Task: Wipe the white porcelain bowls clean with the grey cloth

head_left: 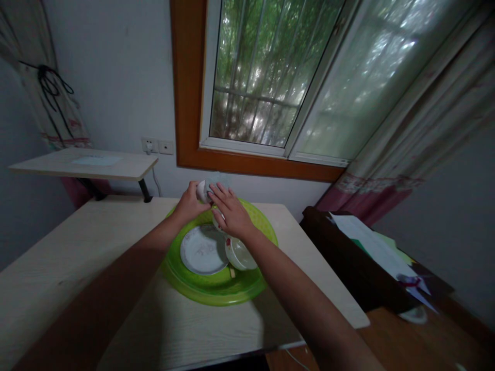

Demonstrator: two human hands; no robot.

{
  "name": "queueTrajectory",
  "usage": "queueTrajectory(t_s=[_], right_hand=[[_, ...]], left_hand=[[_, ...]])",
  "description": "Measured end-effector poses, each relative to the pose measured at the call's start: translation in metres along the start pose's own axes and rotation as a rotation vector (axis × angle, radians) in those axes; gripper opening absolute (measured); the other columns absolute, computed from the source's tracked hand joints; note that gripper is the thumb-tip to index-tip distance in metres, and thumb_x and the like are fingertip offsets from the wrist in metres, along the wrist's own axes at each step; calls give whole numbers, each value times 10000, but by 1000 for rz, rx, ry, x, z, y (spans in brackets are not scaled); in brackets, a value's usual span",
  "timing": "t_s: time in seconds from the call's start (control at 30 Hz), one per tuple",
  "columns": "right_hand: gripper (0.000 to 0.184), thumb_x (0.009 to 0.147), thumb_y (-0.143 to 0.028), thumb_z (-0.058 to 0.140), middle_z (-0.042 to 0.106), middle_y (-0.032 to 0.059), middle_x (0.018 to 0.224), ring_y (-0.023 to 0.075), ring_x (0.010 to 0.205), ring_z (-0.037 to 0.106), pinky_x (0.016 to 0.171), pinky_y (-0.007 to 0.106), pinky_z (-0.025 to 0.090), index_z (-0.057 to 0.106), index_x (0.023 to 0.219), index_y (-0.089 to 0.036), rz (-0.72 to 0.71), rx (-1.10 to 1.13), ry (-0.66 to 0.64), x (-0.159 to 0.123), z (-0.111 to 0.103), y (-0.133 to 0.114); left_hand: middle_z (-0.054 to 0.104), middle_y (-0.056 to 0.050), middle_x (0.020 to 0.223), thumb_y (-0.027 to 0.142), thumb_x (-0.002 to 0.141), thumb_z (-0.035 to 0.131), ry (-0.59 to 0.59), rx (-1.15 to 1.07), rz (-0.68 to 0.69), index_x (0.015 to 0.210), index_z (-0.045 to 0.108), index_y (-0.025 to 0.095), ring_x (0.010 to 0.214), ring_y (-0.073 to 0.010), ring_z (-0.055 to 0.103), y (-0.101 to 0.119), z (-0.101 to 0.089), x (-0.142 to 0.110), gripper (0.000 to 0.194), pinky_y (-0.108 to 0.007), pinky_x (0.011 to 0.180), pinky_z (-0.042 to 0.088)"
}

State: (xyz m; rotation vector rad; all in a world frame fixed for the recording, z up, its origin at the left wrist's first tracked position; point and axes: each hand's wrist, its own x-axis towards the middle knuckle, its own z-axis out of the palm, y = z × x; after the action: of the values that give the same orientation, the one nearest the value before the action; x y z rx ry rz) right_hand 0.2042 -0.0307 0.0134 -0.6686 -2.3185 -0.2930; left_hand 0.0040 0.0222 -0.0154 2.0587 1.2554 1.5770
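Note:
My left hand (191, 200) is closed around a small white cup (201, 191), raised over the far edge of a round lime-green tray (214, 298). My right hand (233, 212) presses a thin pale cloth (217, 179) against the cup's mouth side, its fingers laid over the cloth. On the tray below lies a white plate (204, 250) with a faint pattern. A white bowl (240, 254) with a red mark stands beside it, partly behind my right forearm. Another white dish (217, 220) is mostly hidden under my right hand. A short light-brown stick end (232, 272) shows near the bowl.
The tray rests on a pale wooden table (58, 283). A small raised shelf (88, 164) stands at the back left, beside wall sockets (157, 146). A wood-framed window (266, 159) is ahead. Papers (371, 247) lie on a dark piece of furniture at the right.

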Motion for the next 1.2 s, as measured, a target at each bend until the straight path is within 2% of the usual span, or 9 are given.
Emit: queueTrajectory(t_s=[0.13, 0.3, 0.5, 0.63, 0.77, 0.87, 0.97, 1.1, 1.2], right_hand=[[606, 1028, -262, 405, 250, 57, 1665, 224, 1566, 138, 1270, 539, 194, 210, 1601, -253, 26, 52, 38, 1, 1, 1], [582, 1057, -358, 351, 161, 39, 1689, 212, 1564, 150, 1272, 495, 222, 183, 1608, -275, 205, 210, 117, -1, 6, 9], [655, 1050, -494, 329, 197, 85, 1677, 223, 1551, 207, 1270, 482, 222, 135, 1617, -231, 360, 303, 131, -8, 18, 21], [642, 1055, -435, 341, 148, 71, 1689, 224, 1557, 180, 1267, 497, 236, 100, 1620, -247, 316, 249, 120, -8, 15, 19], [631, 1047, -314, 373, 97, 44, 1697, 231, 1571, 98, 1266, 532, 226, 106, 1617, -266, 192, 141, 93, -3, 7, 9], [629, 1027, -272, 414, 176, 47, 1684, 242, 1574, 53, 1266, 547, 218, 176, 1609, -245, 77, 55, 59, 1, 4, 2], [604, 1015, -254, 436, 273, 49, 1657, 245, 1572, 79, 1267, 552, 209, 254, 1591, -234, 8, -5, 30, 3, 2, -1], [597, 1008, -224, 425, 290, 47, 1651, 237, 1568, 122, 1264, 547, 228, 271, 1585, -236, -13, -11, 43, 4, 1, 0], [595, 1018, -229, 402, 261, 41, 1661, 230, 1566, 137, 1261, 533, 257, 248, 1592, -255, 54, 34, 87, 3, 2, 4]], left_hand=[[628, -72, 1025, 353, 633, 810, 35, -63, -65, 1134, 410, 210, 873, -197, 661, 2, -1, 2, 658, -323, 731, 566], [618, -97, 1073, 418, 627, 822, 96, -97, -127, 1123, 394, 211, 890, -214, 674, 8, -4, 4, 687, -327, 699, 574], [590, -96, 1124, 428, 626, 813, 103, -140, -150, 1127, 387, 217, 944, -215, 668, 8, -6, 4, 691, -341, 731, 581], [604, -82, 1077, 436, 625, 813, 77, -108, -139, 1114, 393, 217, 901, -203, 662, 7, -5, 3, 681, -324, 709, 561], [617, -76, 1042, 435, 627, 812, 45, -97, -117, 1093, 394, 216, 873, -198, 660, 6, -3, 2, 664, -302, 684, 544], [623, -64, 1016, 401, 636, 805, 21, -81, -100, 1083, 390, 216, 853, -190, 658, 5, -2, 1, 637, -301, 693, 541], [621, -41, 969, 335, 641, 790, 4, -50, -88, 1075, 399, 218, 813, -170, 642, 4, -2, 1, 596, -297, 696, 534], [613, -47, 978, 335, 645, 785, 45, -83, -116, 1083, 393, 214, 826, -174, 641, 5, -4, 3, 600, -310, 706, 547], [606, -62, 1007, 377, 632, 797, 87, -105, -162, 1089, 385, 211, 857, -194, 651, 6, -5, 4, 638, -326, 705, 555]])
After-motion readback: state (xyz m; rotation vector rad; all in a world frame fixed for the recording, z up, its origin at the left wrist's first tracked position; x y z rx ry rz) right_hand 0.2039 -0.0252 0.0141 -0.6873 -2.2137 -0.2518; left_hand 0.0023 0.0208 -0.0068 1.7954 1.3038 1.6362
